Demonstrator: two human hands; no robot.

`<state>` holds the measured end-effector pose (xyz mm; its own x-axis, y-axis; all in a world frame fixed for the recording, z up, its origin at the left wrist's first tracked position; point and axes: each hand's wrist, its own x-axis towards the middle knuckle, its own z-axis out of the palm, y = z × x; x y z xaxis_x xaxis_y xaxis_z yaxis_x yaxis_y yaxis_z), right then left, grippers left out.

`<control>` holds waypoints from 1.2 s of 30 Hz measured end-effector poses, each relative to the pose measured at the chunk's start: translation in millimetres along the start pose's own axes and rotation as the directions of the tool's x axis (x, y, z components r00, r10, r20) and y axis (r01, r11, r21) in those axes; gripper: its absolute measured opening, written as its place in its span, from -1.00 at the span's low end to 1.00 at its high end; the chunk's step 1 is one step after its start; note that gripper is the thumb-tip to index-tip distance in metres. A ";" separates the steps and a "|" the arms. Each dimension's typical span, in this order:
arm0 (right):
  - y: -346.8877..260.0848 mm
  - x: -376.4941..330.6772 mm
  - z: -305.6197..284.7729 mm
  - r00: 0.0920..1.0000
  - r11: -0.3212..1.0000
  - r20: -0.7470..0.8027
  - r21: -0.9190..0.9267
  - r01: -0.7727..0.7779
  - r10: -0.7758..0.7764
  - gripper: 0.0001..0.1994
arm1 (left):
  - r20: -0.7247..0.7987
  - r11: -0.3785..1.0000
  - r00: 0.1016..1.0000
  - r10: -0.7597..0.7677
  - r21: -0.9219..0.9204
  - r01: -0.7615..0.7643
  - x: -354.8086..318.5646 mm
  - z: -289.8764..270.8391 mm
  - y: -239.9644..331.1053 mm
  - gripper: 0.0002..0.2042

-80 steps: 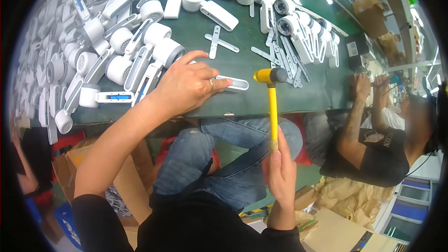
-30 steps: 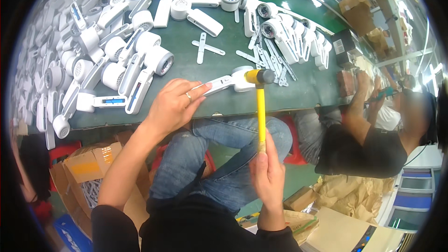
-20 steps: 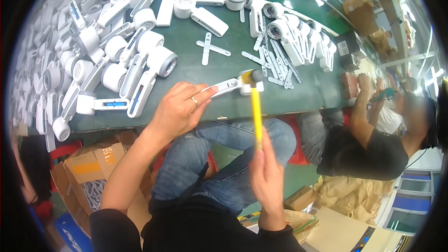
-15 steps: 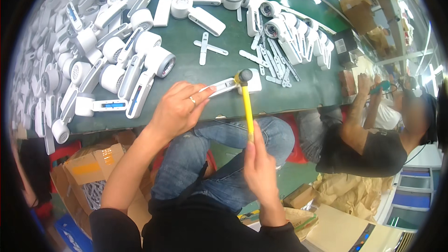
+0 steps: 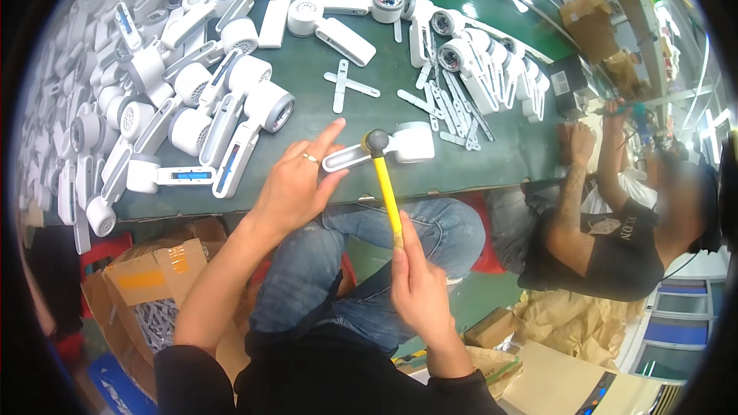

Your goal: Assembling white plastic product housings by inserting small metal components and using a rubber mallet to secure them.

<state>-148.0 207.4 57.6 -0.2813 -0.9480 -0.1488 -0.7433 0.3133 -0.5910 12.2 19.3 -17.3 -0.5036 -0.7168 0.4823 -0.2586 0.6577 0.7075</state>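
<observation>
A white handheld fan (image 5: 413, 143) lies near the table's front edge, its round head to the right and its handle pointing left. Beside the handle's left end is my left hand (image 5: 296, 180), thumb close against the handle and index finger stretched up and away; its fingers are apart. My right hand (image 5: 419, 280) is wrapped round the yellow grip of a small mallet (image 5: 387, 192). The mallet's dark round head is over the fan's handle and hides part of it. Beyond, two white strips (image 5: 340, 86) lie crossed on the table.
Many white fans (image 5: 188, 131) are heaped on the left. More fans (image 5: 480, 81) and a pile of thin strips (image 5: 453, 111) lie at the right. A cardboard box (image 5: 157, 284) with grey strips stands below left. A co-worker (image 5: 600, 238) sits at the right.
The mallet's head has shifted left along the fan's handle. My left index finger has lifted off the handle, and the fingers have spread. The co-worker's arms have moved.
</observation>
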 end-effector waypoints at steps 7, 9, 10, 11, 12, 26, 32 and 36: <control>31.9 1.2 22.0 0.988 0.987 -0.061 0.073 0.146 -0.142 -0.41 | 0.050 0.977 0.983 -0.175 0.136 0.167 -7.1 5.1 -14.8 -0.24; 25.9 4.6 8.6 0.996 0.953 0.033 0.294 0.066 -0.079 -0.45 | 0.040 0.947 0.947 -0.319 -0.024 0.320 -6.4 -1.8 -2.1 -0.23; 27.0 4.9 -1.5 0.997 0.935 0.061 0.355 0.023 -0.047 -0.45 | 0.058 0.950 0.949 -0.310 -0.026 0.311 -4.7 -2.4 1.5 -0.23; 30.8 4.7 -13.4 0.999 0.939 0.032 0.345 0.010 -0.022 -0.45 | 0.055 0.948 0.949 -0.312 -0.043 0.314 -5.4 2.4 1.4 -0.23; 35.1 4.9 -26.1 1.000 0.943 0.001 0.333 0.007 -0.008 -0.43 | 0.046 0.945 0.946 -0.320 -0.052 0.322 -6.3 5.4 1.2 -0.23; 133.7 50.9 -27.2 0.910 0.949 -0.411 0.305 0.081 0.054 -0.59 | 0.041 0.982 0.983 -0.178 0.074 0.175 -12.8 -1.2 -4.9 -0.29; 120.6 45.8 -31.9 0.912 0.722 -0.306 0.692 0.017 0.272 -0.64 | 0.035 0.992 0.998 -0.058 0.114 0.054 -0.8 3.7 0.9 -0.29; 118.2 48.9 -26.8 0.920 0.710 -0.291 0.703 0.020 0.262 -0.64 | -0.018 0.990 0.994 -0.107 0.090 0.108 -5.2 -2.5 10.2 -0.40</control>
<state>-265.9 199.5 1.7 -0.6305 -0.7738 -0.0611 -0.1069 0.1646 -0.9806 14.2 29.2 -11.3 -0.4579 -0.7872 0.4131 -0.3847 0.5943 0.7063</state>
